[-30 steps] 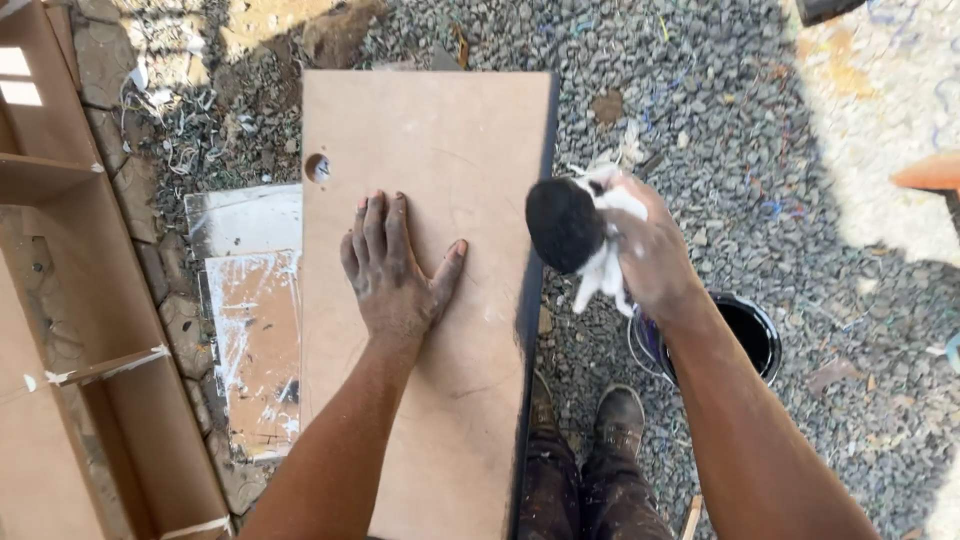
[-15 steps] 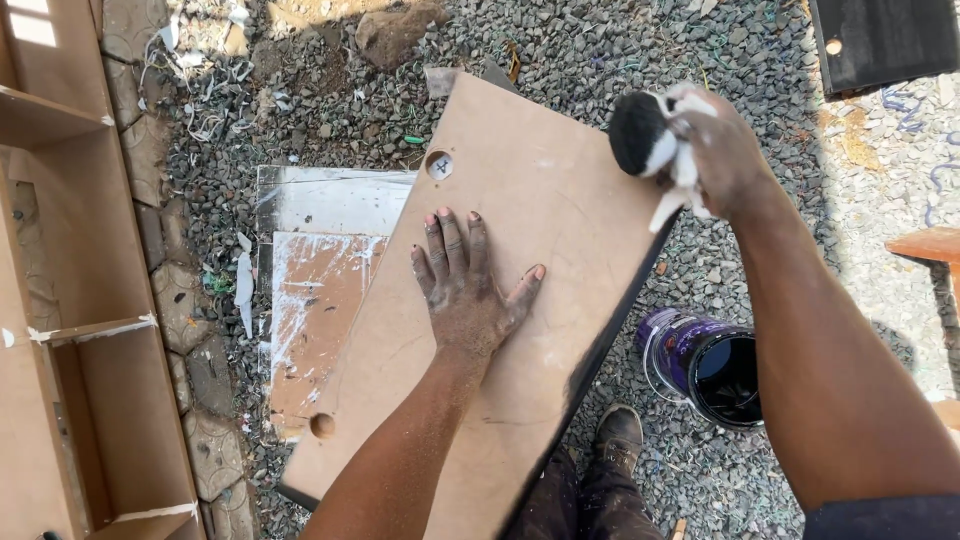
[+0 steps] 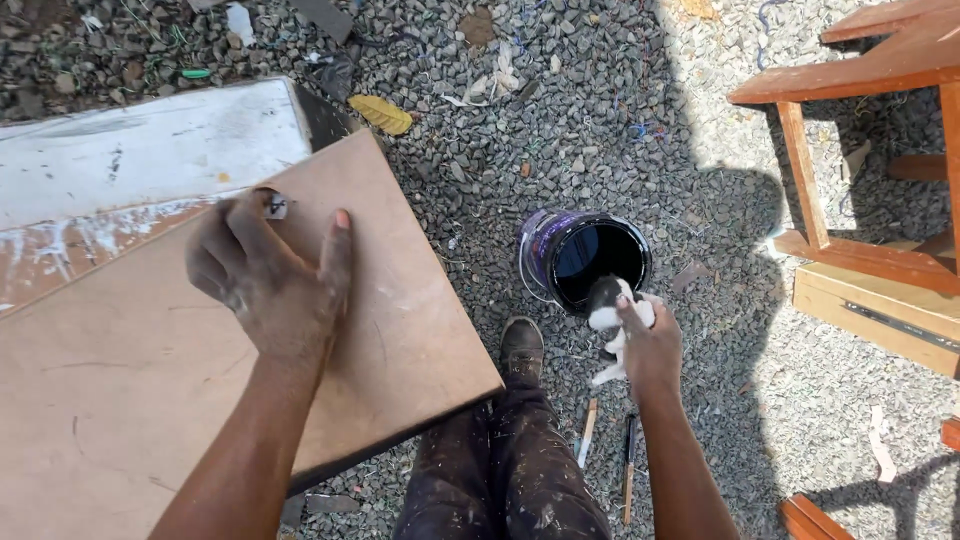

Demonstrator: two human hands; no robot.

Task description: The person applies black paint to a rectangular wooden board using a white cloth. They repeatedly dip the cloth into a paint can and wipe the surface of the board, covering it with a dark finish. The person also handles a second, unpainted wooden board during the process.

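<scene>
Right hand (image 3: 648, 345) dropped from board height to paint can (image 3: 585, 262) rim, pinching stained rag (image 3: 612, 318); can just ahead. Left hand (image 3: 270, 275) spread flat on brown board (image 3: 200, 390).

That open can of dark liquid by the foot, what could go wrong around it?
1. The can stands on loose gravel close beside the boot; a nudge might tip it.
2. The right hand holds a stained rag at the can's rim, so drips could land on the trousers or gravel.
3. The left hand alone steadies the brown board, which might slide.
</scene>
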